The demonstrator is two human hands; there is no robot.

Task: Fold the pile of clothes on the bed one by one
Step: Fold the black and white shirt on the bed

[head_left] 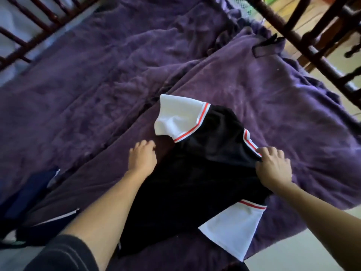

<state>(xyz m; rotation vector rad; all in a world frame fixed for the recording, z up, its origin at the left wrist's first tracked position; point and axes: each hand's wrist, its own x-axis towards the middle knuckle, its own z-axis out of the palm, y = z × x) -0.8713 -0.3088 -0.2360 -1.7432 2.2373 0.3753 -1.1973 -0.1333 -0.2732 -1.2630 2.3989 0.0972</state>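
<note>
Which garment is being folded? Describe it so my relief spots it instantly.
On the bed's purple blanket, look between the left hand and right hand. It is the black shirt, alone in having white sleeves edged with red stripes; the navy garment at left lacks them.

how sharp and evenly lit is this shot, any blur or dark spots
Head view: bed rails at the top corners are smeared by motion blur; black shirt too dark to show its folds, its white sleeve bright; left hand and right hand fairly sharp.
</note>
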